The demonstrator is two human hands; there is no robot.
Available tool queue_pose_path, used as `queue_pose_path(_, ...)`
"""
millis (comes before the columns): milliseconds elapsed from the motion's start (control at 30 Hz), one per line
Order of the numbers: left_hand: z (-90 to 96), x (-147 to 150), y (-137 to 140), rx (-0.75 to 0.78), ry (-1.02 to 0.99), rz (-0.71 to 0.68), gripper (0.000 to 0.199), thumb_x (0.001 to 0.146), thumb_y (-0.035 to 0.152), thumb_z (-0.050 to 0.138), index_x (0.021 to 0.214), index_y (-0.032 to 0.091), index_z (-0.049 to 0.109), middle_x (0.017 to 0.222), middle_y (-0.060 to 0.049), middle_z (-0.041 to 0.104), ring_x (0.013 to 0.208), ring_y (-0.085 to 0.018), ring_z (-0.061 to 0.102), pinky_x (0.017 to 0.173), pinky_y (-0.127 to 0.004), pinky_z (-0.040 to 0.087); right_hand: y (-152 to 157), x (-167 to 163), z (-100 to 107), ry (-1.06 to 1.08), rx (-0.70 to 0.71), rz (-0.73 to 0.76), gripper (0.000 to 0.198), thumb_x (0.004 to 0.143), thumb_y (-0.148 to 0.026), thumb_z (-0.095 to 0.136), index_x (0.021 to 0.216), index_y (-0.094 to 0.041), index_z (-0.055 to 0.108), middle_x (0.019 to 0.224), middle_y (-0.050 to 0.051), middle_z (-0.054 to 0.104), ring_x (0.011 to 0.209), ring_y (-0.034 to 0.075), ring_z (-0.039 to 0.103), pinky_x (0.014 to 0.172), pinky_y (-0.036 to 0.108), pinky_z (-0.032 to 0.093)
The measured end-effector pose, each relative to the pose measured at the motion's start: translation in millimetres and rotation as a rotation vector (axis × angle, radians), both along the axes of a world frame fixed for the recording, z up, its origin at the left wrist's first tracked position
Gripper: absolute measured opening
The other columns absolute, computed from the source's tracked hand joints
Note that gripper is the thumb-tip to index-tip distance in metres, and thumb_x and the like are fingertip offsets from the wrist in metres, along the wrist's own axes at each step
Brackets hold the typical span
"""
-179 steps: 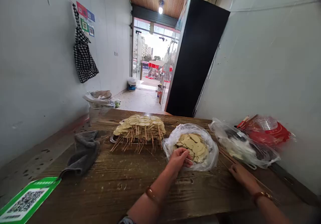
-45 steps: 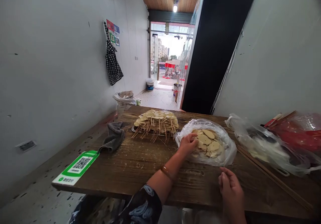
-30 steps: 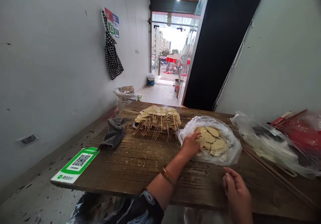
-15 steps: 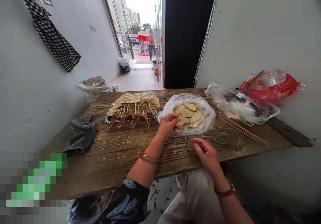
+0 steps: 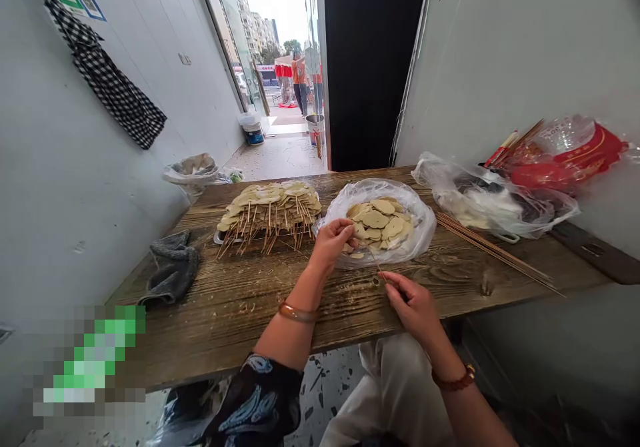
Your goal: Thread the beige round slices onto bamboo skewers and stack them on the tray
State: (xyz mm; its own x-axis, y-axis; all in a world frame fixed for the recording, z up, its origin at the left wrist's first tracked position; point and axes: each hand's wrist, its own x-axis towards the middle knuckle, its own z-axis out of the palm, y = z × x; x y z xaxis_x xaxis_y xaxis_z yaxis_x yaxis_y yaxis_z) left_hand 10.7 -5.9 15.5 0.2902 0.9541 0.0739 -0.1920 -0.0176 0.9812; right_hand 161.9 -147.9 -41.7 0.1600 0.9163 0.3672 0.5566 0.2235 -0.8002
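A clear plastic bag (image 5: 425,230) lies opened out on the table, with a heap of thin, pale yellow potato slices (image 5: 375,219) in it. Over the bag's near left edge, my left hand (image 5: 327,245) is closed in a pinch on a potato slice, mostly hidden by the fingers. My right hand (image 5: 411,303), lower and to the right, pinches a thin wooden skewer (image 5: 374,259) near its lower end. The skewer's far tip points up towards my left fingers. Left of the bag, skewered slices (image 5: 270,200) are piled on a metal tray (image 5: 219,237), sticks facing me.
Loose skewers (image 5: 493,250) lie right of the bag, beside another plastic bag (image 5: 480,200) and red packaging (image 5: 575,160). A dark grey cloth (image 5: 173,270) rests on the left of the wooden table (image 5: 240,327). Buckets (image 5: 251,129) stand by the doorway; a person (image 5: 300,80) is outside.
My left hand has drawn slightly back from the heap, and the skewer in my right hand now reaches closer to it. The view has shifted a little.
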Motion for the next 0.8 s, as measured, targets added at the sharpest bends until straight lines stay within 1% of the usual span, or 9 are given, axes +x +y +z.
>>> queue_pose_path(100,1.7,-0.4,-1.0,-0.016,0.010,-0.044,0.036,0.064,0.036,0.073,0.088,0.013,0.060,0.061,0.002,0.062,0.045,-0.008,0.058,0.039,-0.016,0.028,0.5,-1.0,0.9,0.010,0.002,0.002,0.029,0.088,-0.028,0.048,0.107,-0.019,0.067,0.101,0.006,0.073,0.084,0.018,0.069,0.073,0.027,0.053)
queue_pose_path(167,3.1,-0.8,-2.4,-0.035,0.013,-0.070,0.040,0.061,0.034,0.075,0.091,0.013,0.060,0.063,0.002,0.063,0.044,-0.009,0.059,0.038,-0.016,0.027,1.0,-1.3,1.1,0.014,0.007,-0.003,0.029,0.088,-0.027,0.047,0.107,-0.019,0.067,0.101,0.006,0.073,0.084,0.018,0.069,0.072,0.027,0.053)
queue_pose_path(267,4.5,-1.5,-3.9,-0.050,0.012,-0.084,0.042,0.058,0.033,0.077,0.090,0.013,0.060,0.059,0.004,0.060,0.039,-0.008,0.055,0.037,-0.017,0.029,1.6,-1.0,0.9,0.001,0.018,-0.001,0.029,0.088,-0.027,0.047,0.106,-0.019,0.067,0.100,0.006,0.073,0.086,0.019,0.069,0.075,0.028,0.053)
queue_pose_path(400,4.1,-2.3,-2.9,-0.030,0.026,-0.042,0.040,0.058,0.035,0.077,0.086,0.012,0.060,0.053,0.006,0.057,0.033,-0.005,0.047,0.036,-0.018,0.029,1.8,-0.4,0.0,-0.002,0.028,0.004,0.028,0.087,-0.028,0.048,0.106,-0.020,0.067,0.099,0.006,0.073,0.086,0.019,0.069,0.076,0.029,0.053)
queue_pose_path(500,2.8,-2.9,-0.8,-0.008,0.043,-0.012,0.036,0.059,0.035,0.076,0.084,0.013,0.061,0.053,0.005,0.057,0.033,-0.005,0.046,0.036,-0.018,0.031,1.3,-0.6,0.0,0.007,0.033,0.008,0.028,0.087,-0.028,0.048,0.106,-0.021,0.068,0.099,0.006,0.073,0.085,0.019,0.069,0.075,0.029,0.054)
queue_pose_path(667,1.8,-3.1,0.5,0.032,0.072,-0.014,0.033,0.062,0.033,0.075,0.085,0.013,0.062,0.052,0.005,0.056,0.034,-0.005,0.046,0.037,-0.018,0.032,1.7,-1.6,-0.1,0.013,0.034,0.007,0.029,0.087,-0.027,0.047,0.107,-0.021,0.068,0.102,0.007,0.073,0.089,0.020,0.069,0.079,0.032,0.054)
queue_pose_path(800,2.3,-2.3,-0.6,0.066,0.099,-0.016,0.028,0.064,0.030,0.072,0.084,0.013,0.062,0.055,0.004,0.058,0.036,-0.005,0.048,0.040,-0.017,0.033,3.5,-1.3,-3.4,0.001,0.033,0.010,0.030,0.088,-0.028,0.047,0.109,-0.021,0.067,0.104,0.007,0.072,0.093,0.021,0.068,0.081,0.033,0.054)
